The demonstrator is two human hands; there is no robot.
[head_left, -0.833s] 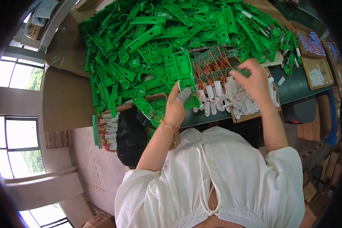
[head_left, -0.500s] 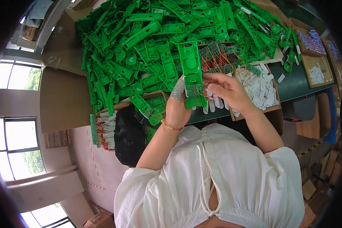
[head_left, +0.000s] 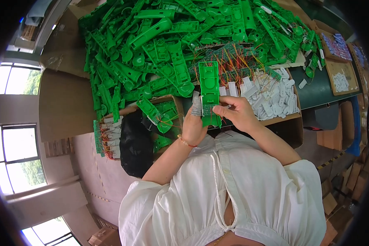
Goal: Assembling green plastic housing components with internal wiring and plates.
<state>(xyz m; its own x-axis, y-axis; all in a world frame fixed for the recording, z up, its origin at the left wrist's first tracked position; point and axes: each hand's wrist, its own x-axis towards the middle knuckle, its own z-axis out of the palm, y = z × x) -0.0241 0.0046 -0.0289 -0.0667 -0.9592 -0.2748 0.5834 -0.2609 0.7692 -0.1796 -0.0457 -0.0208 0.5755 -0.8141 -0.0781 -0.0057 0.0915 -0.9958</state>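
Steadying a green plastic housing half (head_left: 209, 82), the left hand (head_left: 194, 125) curls round its side while the right hand (head_left: 240, 116) pinches its edge by the circuit board (head_left: 208, 110), apparently seating it, next needing even pressure.

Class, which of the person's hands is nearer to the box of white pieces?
Right. The right hand is near the left side of the box; the left hand is farther left, holding the green casing.

Green plastic housing (head_left: 209, 78) in left hand (head_left: 194, 126), right hand (head_left: 240, 115) at its edge.
Elongated, hollow side to camera; green circuit board (head_left: 207, 110) in nearer half.
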